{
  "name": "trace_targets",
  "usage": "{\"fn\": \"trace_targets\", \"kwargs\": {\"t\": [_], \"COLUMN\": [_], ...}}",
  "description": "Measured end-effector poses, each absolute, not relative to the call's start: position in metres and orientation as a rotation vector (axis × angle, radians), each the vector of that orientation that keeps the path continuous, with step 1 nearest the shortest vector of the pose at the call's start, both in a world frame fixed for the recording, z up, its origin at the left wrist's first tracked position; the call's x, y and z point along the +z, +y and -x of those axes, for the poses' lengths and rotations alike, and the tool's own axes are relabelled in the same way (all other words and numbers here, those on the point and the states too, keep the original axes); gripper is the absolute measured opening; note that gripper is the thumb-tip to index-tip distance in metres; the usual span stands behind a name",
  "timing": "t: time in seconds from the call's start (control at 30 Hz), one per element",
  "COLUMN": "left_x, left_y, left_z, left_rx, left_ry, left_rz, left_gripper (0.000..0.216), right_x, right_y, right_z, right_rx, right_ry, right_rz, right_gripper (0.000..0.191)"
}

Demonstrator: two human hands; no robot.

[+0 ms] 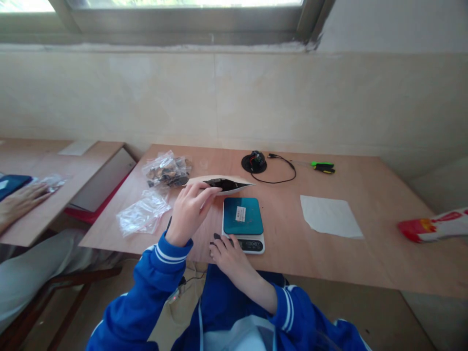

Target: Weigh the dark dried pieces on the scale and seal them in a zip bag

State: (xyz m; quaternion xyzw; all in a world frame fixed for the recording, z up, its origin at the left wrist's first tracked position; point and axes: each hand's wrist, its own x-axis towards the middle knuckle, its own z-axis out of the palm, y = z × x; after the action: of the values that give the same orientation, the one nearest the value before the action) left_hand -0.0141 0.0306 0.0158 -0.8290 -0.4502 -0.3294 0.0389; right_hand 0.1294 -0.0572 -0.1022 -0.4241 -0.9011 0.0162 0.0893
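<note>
My left hand (pixel 190 209) pinches the edge of an open pale pouch (pixel 223 184) with dark contents, holding it tilted just above the table behind a small kitchen scale (pixel 243 223) with a teal platform. My right hand (pixel 228 251) lies at the table's front edge, its fingertips at the scale's left front corner beside the display; the fingers are loosely curled with nothing in them. Two clear plastic bags lie left of the pouch: one with dark pieces (pixel 167 170), one crumpled (pixel 143 212).
A white paper sheet (pixel 330 216) lies right of the scale. At the back sit a black round device with a cable (pixel 255 162) and a green-handled tool (pixel 323 167). A red-and-white packet (pixel 435 225) lies far right. Another person's hand (pixel 22 201) rests on the left table.
</note>
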Motion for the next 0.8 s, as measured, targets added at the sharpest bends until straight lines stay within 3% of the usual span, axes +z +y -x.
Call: {"fn": "trace_targets", "kwargs": {"t": [0.27,0.4,0.57,0.67,0.8], "left_x": [0.018,0.021,0.022,0.021,0.020], "left_y": [0.029,0.026,0.023,0.021,0.021], "left_z": [0.017,0.018,0.018,0.020,0.017], "left_rx": [-1.018,-0.945,-0.816,-0.778,-0.778], "left_ry": [-1.409,-1.439,-1.464,-1.487,-1.471], "left_rz": [2.586,2.633,2.712,2.733,2.762], "left_gripper": [0.023,0.023,0.023,0.023,0.025], "right_x": [-0.066,-0.066,-0.083,-0.049,0.032], "right_y": [-0.046,-0.002,0.026,0.015,0.000], "right_z": [-0.157,-0.200,-0.223,-0.229,-0.229], "right_rx": [0.188,0.201,0.199,0.254,0.490], "right_ry": [-2.513,-2.261,-2.348,-2.188,-1.907], "right_rz": [1.068,1.342,1.502,1.390,1.015], "right_gripper": [0.021,0.025,0.031,0.028,0.025]}}
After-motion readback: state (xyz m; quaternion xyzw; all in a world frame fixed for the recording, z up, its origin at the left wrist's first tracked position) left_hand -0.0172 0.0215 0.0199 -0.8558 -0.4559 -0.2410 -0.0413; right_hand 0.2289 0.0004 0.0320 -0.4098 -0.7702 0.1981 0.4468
